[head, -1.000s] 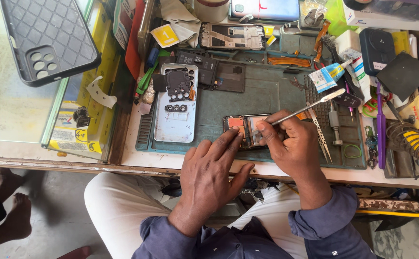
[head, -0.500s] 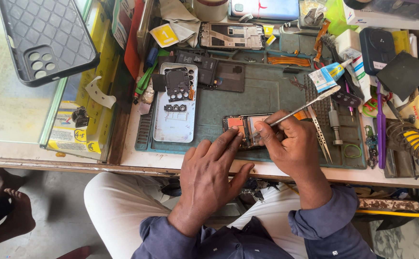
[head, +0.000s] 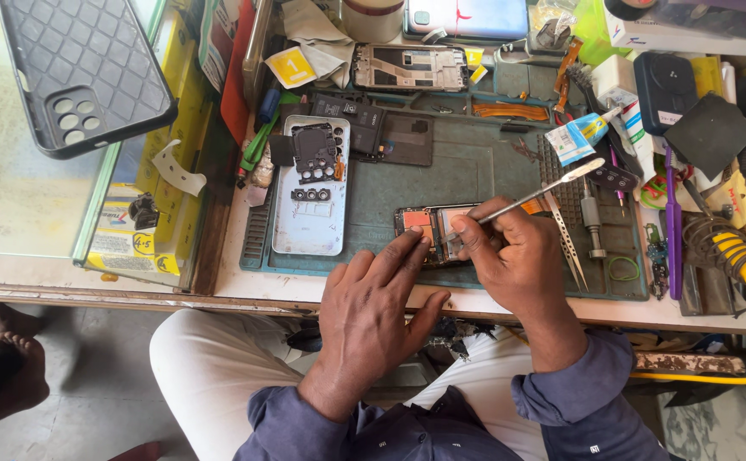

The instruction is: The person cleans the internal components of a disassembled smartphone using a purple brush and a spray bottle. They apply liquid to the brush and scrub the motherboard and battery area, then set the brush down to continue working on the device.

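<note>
While our left hand (head: 371,316) lies flat, fingers pinning the opened phone (head: 431,232) on the green mat (head: 484,171), holding nothing, our right hand (head: 509,256) pinches a thin metal pry tool (head: 533,195), tip on the phone's exposed insides. We judge disassembly well along: the pale back cover (head: 311,201) is already off, beside it. Little free room: tweezers (head: 565,235) just right, table edge (head: 245,294) near our wrists.

thin metal spatula tool (head: 533,197): bare, shiny steel
green work mat (head: 475,166): matt, rubbery
black phone case (head: 78,68): matt, quilted plastic
</note>
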